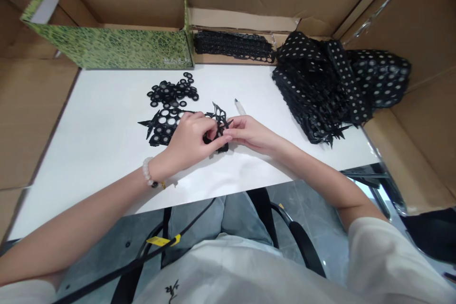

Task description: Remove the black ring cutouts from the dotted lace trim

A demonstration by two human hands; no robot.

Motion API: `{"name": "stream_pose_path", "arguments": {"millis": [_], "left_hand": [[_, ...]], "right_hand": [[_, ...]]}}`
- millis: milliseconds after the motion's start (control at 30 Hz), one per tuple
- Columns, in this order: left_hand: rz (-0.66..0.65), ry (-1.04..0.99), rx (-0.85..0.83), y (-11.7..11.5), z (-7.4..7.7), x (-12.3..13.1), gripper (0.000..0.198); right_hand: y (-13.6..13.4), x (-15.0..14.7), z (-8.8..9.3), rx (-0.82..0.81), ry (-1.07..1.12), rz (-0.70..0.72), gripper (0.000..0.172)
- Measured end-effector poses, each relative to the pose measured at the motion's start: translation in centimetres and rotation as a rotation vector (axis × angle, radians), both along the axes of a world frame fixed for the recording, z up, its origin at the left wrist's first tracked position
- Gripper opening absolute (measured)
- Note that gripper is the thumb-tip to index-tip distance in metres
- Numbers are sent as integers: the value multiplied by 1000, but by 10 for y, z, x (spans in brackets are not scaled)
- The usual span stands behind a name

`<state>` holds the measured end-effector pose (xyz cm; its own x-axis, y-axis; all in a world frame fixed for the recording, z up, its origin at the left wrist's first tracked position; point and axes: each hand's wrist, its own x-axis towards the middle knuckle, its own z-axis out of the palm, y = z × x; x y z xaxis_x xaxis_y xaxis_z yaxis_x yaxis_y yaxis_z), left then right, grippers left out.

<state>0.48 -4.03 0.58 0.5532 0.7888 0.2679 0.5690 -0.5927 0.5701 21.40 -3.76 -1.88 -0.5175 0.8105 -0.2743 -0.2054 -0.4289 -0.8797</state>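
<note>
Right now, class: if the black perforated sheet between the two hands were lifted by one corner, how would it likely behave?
Probably floppy: the black perforated sheet curls up between the left hand and right hand. Likely light, being thin and full of holes. Its thin spikes may tear or snag.

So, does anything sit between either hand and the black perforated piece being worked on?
Nothing visible does. The left hand and right hand both pinch the black perforated piece over the white table. The loose black rings lie farther back on the table, behind it.
</note>
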Motion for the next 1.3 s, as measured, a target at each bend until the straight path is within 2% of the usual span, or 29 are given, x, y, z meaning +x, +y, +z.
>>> {"name": "stream_pose_path", "arguments": {"millis": [200, 300, 433, 533, 667, 800, 933, 1067, 1167, 1300], "left_hand": [[-77, -83, -40, 4, -2, -1, 35], [33, -146, -71, 6, -1, -1, 29], [215, -318, -318, 7, -5, 1, 27], [244, -351, -411, 5, -8, 5, 27], [108, -173, -226, -1, -5, 7, 29], [-18, -65, -86, -3, -1, 5, 27], [-16, -53, -70, -4, 0, 5, 29], [-2, -16, 27, -6, -1, 4, 30], [-6, 13, 85, -5, -3, 3, 31], [-29, 55, 181, -3, -6, 1, 30]], "right_hand": [[1, -1, 0, 55, -29, -14, 40], [2, -2, 1, 47, 18, -41, 35], [1, -5, 1, 44, 54, -79, 26], [2, -7, -2, 44, 5, -93, 24], [0, -7, -3, 140, -128, -82, 22], [-11, -5, 5, 379, -302, -47, 33], [-21, -5, 13, 520, -436, -25, 38], [-23, -9, 14, 636, -591, -115, 32], [-23, -11, 13, 632, -614, -129, 34], [-22, -10, 10, 668, -621, -167, 26]]}}
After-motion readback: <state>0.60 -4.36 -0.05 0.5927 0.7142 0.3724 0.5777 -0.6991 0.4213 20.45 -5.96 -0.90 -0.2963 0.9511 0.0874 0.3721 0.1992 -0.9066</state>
